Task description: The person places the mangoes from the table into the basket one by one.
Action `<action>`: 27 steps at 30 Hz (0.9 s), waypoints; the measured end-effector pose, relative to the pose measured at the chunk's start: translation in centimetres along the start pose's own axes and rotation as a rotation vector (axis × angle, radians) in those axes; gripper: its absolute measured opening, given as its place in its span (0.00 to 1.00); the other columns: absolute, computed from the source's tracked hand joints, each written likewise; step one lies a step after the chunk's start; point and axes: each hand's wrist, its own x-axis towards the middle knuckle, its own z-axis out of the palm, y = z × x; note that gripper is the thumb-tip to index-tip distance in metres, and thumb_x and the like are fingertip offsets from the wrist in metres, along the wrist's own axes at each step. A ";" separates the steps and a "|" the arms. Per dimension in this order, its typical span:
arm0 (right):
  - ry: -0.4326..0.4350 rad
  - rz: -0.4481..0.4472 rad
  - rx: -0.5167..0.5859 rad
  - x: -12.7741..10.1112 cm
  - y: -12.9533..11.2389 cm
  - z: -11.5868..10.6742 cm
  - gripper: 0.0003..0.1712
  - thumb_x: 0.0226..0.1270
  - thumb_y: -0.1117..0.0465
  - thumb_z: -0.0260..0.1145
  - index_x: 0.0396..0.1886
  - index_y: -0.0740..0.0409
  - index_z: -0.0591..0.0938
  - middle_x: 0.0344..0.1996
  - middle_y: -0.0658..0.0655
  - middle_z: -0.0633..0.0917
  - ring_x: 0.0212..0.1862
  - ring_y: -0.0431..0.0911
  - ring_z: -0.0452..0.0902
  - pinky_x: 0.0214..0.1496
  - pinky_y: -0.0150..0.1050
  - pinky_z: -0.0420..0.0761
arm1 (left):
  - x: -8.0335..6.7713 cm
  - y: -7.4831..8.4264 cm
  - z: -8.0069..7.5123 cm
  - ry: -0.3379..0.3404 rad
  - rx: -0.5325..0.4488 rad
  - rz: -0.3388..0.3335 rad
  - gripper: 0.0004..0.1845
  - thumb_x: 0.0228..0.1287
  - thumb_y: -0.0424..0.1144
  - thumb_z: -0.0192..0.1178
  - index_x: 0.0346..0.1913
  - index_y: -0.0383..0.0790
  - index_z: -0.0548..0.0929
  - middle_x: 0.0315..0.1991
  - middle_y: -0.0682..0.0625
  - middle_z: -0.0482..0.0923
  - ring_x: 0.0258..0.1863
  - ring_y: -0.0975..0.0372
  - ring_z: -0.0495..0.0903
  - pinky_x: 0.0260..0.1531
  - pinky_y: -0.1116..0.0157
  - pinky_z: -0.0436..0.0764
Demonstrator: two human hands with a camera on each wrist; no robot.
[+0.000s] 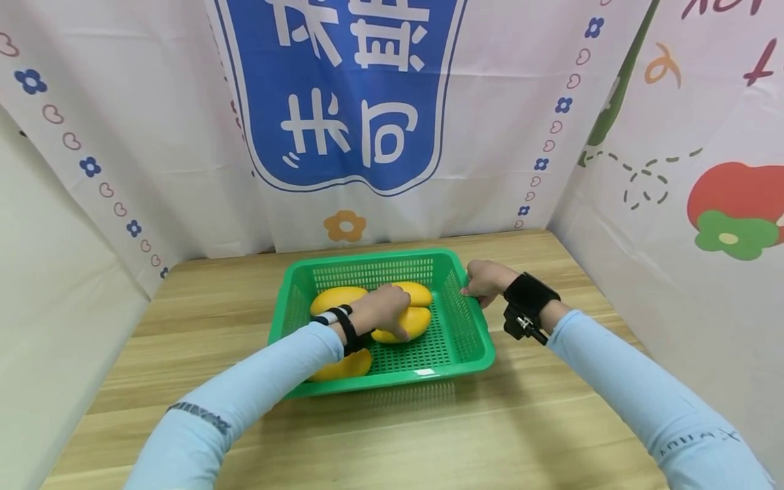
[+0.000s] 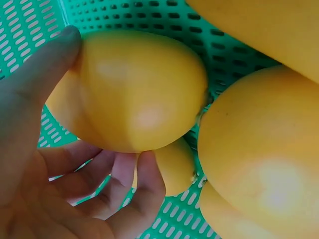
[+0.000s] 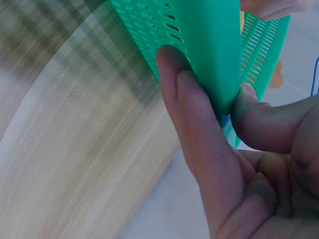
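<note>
On the left, a pale curtain printed with small blue flowers [image 1: 29, 81] and hearts hangs down to the wooden table [image 1: 202, 299]. The person's left hand [image 1: 382, 309] reaches in from the near left, a light blue sleeve [image 1: 245, 395] on the arm and a dark strap at the wrist. It lies inside the green basket [image 1: 484, 354], over a heap of yellow mangoes. The left wrist view shows its thumb [image 2: 47, 69] laid across the top of one mango [image 2: 134, 89] and the other fingers [image 2: 129, 189] curled beneath it, so the hand grips this fruit among the others. More mangoes touch it: one mango at the right [image 2: 259, 159] fills that side of the view, a smaller one peeks out below, and another crosses the top corner. In the head view, one mango at the near left [image 1: 343, 366] lies partly under the forearm, and others lie at the far side of the pile.

The basket stands at the middle of the table, its slotted walls and floor showing around the fruit. Behind it hangs a blue banner [image 1: 343, 95] with white characters.

At the far right rim of the basket, the right hand [image 1: 484, 280] takes hold. The right wrist view shows the fingers [image 3: 199, 129] pressed together against the outside of the green wall and the thumb [image 3: 264, 124] on the other side, pinching the rim between them. A black strap circles that wrist. On the right hangs another curtain with a red and green figure [image 1: 735, 211].
</note>
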 end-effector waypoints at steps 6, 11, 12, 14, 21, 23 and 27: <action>0.000 0.002 0.004 0.0 0.0 0.0 0.11 0.75 0.65 0.60 0.45 0.73 0.77 0.33 0.62 0.84 0.32 0.46 0.85 0.37 0.36 0.89 | -0.3 0.6 0.0 0.002 0.004 -0.040 0.22 0.55 0.55 0.74 0.36 0.43 0.78 0.30 0.51 0.73 0.30 0.60 0.70 0.34 0.64 0.72; -0.003 -0.001 0.003 0.0 0.1 0.0 0.11 0.75 0.65 0.60 0.45 0.73 0.77 0.33 0.62 0.84 0.32 0.46 0.84 0.37 0.36 0.90 | -0.5 0.6 -0.1 -0.001 0.018 -0.051 0.24 0.57 0.55 0.73 0.44 0.41 0.79 0.35 0.50 0.75 0.33 0.60 0.71 0.34 0.65 0.74; -0.004 -0.006 0.000 0.0 0.1 0.0 0.11 0.75 0.65 0.60 0.45 0.73 0.77 0.33 0.62 0.84 0.32 0.46 0.85 0.36 0.36 0.90 | -0.6 0.6 -0.2 -0.001 0.021 -0.050 0.25 0.56 0.55 0.73 0.45 0.40 0.79 0.36 0.49 0.75 0.33 0.60 0.71 0.35 0.65 0.75; -0.002 -0.013 -0.003 0.0 0.0 0.0 0.11 0.75 0.65 0.60 0.45 0.73 0.77 0.33 0.62 0.84 0.31 0.46 0.85 0.36 0.36 0.89 | -0.8 0.4 -0.2 0.002 0.005 -0.047 0.25 0.56 0.54 0.73 0.46 0.40 0.79 0.38 0.48 0.76 0.34 0.59 0.71 0.36 0.64 0.76; -0.006 -0.020 -0.012 0.1 0.1 0.0 0.11 0.75 0.65 0.59 0.44 0.73 0.78 0.33 0.62 0.85 0.31 0.46 0.85 0.37 0.38 0.90 | -1.4 -0.2 -0.8 -0.012 -0.062 -0.047 0.26 0.58 0.53 0.72 0.50 0.38 0.78 0.40 0.47 0.77 0.34 0.59 0.73 0.36 0.64 0.78; -0.009 -0.014 -0.009 0.1 0.1 0.0 0.11 0.75 0.65 0.59 0.44 0.72 0.78 0.33 0.62 0.85 0.32 0.46 0.85 0.38 0.38 0.90 | -1.6 -0.6 -1.1 -0.004 -0.082 -0.033 0.25 0.60 0.53 0.71 0.51 0.37 0.79 0.39 0.48 0.77 0.34 0.59 0.72 0.35 0.64 0.77; -0.010 -0.007 -0.005 0.2 0.2 0.0 0.11 0.75 0.64 0.60 0.44 0.72 0.78 0.34 0.62 0.85 0.32 0.46 0.85 0.37 0.37 0.90 | -2.4 -1.6 -1.9 0.022 -0.132 -0.020 0.22 0.66 0.51 0.66 0.50 0.36 0.80 0.40 0.46 0.79 0.36 0.57 0.75 0.37 0.63 0.78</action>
